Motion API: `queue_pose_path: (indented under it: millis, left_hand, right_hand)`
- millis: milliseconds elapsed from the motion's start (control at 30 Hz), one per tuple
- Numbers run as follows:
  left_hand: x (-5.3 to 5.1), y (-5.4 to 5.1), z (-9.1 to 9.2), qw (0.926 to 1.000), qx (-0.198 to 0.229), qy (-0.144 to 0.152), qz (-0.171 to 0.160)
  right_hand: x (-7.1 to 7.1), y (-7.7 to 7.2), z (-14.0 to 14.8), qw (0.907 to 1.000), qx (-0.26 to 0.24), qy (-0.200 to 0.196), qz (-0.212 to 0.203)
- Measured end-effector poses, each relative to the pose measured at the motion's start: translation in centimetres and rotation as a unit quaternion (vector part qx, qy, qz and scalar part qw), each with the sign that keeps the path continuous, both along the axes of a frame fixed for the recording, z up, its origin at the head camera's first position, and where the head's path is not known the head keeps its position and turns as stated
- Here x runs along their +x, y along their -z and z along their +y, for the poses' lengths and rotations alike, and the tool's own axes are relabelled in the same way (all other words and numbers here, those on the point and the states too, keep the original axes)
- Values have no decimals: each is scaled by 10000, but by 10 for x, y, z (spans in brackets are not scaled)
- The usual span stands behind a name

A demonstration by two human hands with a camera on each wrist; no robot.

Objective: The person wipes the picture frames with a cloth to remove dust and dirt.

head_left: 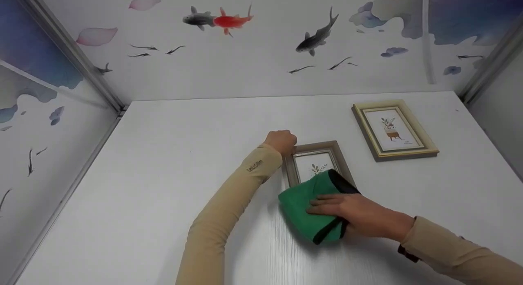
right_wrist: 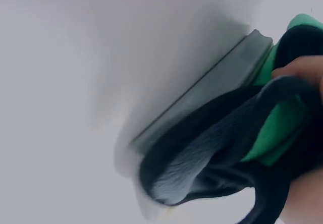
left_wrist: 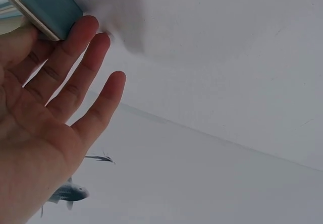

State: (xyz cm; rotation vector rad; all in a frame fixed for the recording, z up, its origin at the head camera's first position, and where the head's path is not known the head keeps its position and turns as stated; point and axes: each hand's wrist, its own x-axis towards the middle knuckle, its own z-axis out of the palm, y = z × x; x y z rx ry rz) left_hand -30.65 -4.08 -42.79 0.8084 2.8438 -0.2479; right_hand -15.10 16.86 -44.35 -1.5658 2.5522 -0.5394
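Observation:
A brown-grey picture frame (head_left: 340, 154) with a plant print lies on the white table, its near part covered by a folded green cloth (head_left: 298, 203) with black edging. My left hand (head_left: 281, 141) holds the frame by its far left corner. In the left wrist view, the thumb and forefinger of that hand (left_wrist: 48, 108) pinch the frame corner (left_wrist: 50, 7), while the other fingers extend loosely. My right hand (head_left: 359, 213) grips the cloth against the frame, fingers over its top. The right wrist view shows the dark folds of the cloth (right_wrist: 202, 148) beside the frame's side (right_wrist: 212, 88).
A second, gold-edged picture frame (head_left: 427, 148) with a plant print lies farther back on the right of the white table (head_left: 155, 187). Panels printed with fish (head_left: 316, 37) and petals stand behind and at the left, joined by metal posts (head_left: 92, 74).

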Motion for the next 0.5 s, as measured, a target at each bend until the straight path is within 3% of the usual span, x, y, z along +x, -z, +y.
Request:
queue_pose_path:
  millis: [100,267,500]
  left_hand:
    - [0,1,-1,9999,110,30,-25]
    - [-1,4,-2,9993,279,-7,-231]
    - [-3,5,-2,9997,193,-7,-160]
  right_hand:
    - [1,2,8,9994,-240,-227,110]
    - [6,0,24,9965,-317,-309,709]
    - [18,-10,49,9884,363,529,1375]
